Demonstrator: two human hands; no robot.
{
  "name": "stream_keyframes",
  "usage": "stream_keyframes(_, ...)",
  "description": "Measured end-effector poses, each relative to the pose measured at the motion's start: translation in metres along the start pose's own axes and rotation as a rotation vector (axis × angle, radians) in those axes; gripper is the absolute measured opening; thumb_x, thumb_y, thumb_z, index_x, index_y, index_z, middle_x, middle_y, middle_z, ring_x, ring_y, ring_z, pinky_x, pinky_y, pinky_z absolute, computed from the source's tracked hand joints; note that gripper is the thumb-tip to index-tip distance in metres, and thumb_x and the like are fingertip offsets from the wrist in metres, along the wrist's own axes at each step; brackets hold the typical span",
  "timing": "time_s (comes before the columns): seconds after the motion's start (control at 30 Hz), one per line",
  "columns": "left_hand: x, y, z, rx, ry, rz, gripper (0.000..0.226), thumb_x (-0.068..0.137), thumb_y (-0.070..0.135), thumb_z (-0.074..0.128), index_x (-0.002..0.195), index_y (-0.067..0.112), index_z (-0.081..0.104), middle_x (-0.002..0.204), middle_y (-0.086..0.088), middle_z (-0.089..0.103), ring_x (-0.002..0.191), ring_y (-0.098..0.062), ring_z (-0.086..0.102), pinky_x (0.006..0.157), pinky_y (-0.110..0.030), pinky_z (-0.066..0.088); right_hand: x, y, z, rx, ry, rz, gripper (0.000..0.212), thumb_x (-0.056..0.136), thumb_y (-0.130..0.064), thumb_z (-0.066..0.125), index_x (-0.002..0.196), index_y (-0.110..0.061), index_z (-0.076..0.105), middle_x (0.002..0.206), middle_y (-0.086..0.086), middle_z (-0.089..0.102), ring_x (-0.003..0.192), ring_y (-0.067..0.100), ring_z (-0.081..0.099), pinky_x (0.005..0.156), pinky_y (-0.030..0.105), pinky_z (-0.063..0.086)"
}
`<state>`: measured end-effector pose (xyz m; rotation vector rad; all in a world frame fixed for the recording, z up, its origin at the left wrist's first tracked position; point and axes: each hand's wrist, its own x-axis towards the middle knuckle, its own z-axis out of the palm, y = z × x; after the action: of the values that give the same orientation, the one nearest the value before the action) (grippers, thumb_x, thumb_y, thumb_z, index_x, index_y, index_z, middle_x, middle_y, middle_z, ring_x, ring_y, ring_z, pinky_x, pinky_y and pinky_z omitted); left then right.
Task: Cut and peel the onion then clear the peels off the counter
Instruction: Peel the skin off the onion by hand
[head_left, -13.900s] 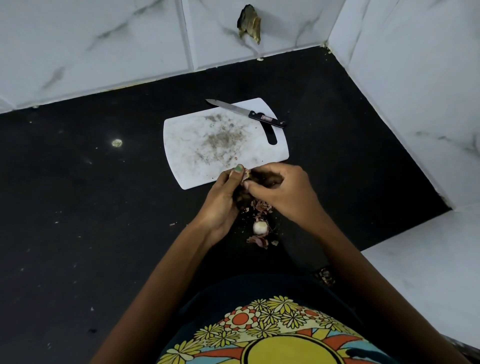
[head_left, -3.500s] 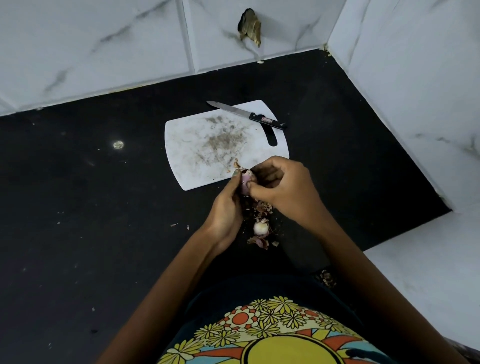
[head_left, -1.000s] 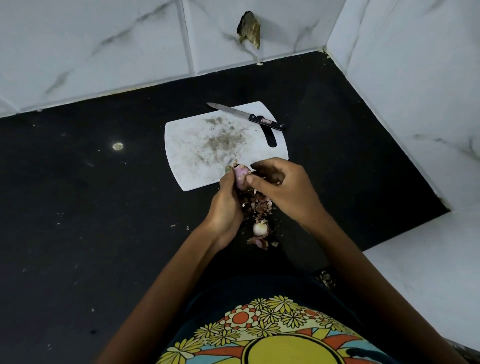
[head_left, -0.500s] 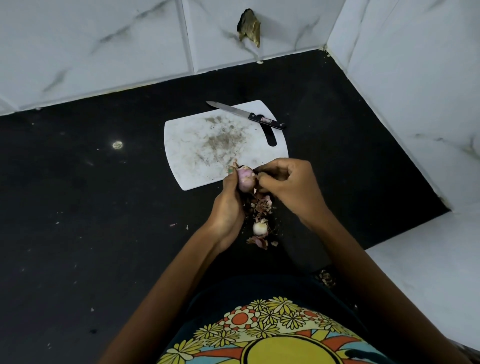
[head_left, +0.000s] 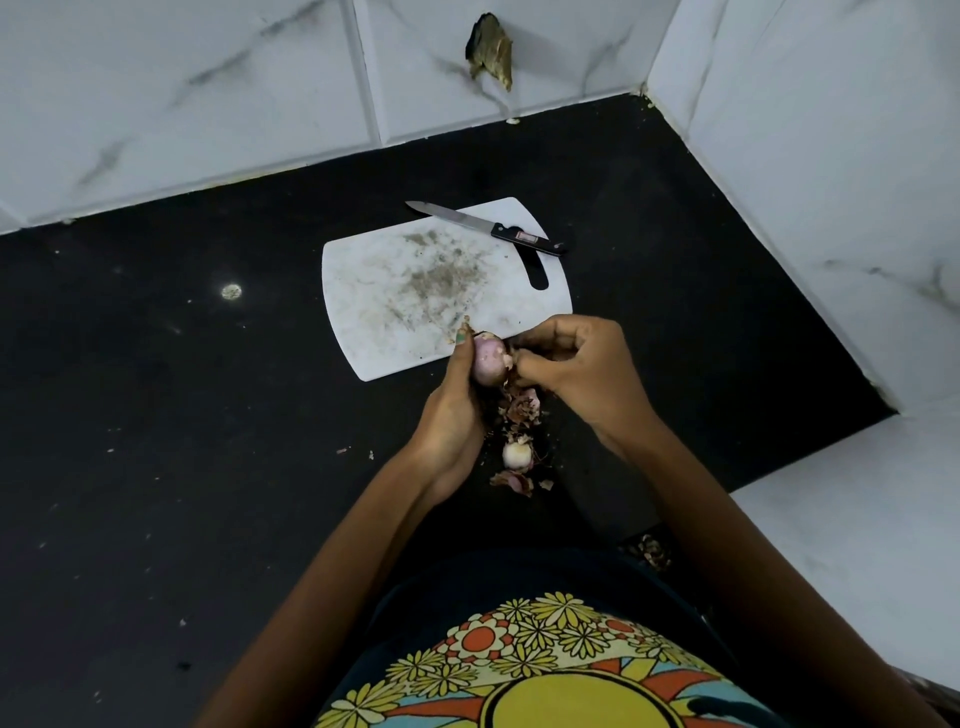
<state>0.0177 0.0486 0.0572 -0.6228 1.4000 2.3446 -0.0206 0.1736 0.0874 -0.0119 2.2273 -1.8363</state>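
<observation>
Head view showed a black counter (head_left: 156, 467), then a white cutting board (head_left: 395, 291) with a knife (head_left: 488, 228) on its far edge. The left hand (head_left: 452, 415) cupped a small onion (head_left: 488, 358) above the board's near edge; the right hand (head_left: 576, 369) pinched its skin. The onion was probably light, firm and slick where bare; the skin looked brittle, best taken at a loose edge. The knife's label was unreadable.
</observation>
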Motion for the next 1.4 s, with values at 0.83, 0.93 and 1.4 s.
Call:
stream_keyframes(0.83,0.003,-0.003,-0.001,0.219,0.126,0.048,0.079,0.076,0.082,0.036,0.129,0.027,0.057,0.127,-0.001,0.063,0.121,-0.015,0.057,0.111,-0.041,0.037,-0.002,0.007,-0.004,-0.056,-0.028,0.0,0.02,0.079,-0.021,0.074,0.093,-0.006,0.07,0.088,0.009,0.073,0.08,0.018,0.07,0.066,0.027,0.057)
stream_keyframes(0.93,0.006,-0.008,-0.005,0.26,0.116,0.059,0.082,0.073,0.085,0.037,0.128,0.028,0.057,0.127,0.0,0.063,0.121,-0.015,0.057,0.111,-0.041,0.036,0.001,0.008,0.0,-0.088,-0.031,-0.001,0.012,0.083,-0.014,0.071,0.089,-0.005,0.067,0.083,0.008,0.071,0.074,0.014,0.068,0.066,0.025,0.056)
stream_keyframes(1.4,0.003,0.0,0.0,0.14,0.15,0.018,0.062,0.093,0.063,0.026,0.116,0.018,0.062,0.112,-0.012,0.07,0.101,-0.019,0.066,0.102,-0.039,0.047,0.0,0.021,-0.005,-0.408,0.129,-0.041,0.03,0.088,-0.018,0.036,0.072,-0.002,0.056,0.063,0.007,0.057,0.06,0.025,0.052,0.064,0.046,0.045)
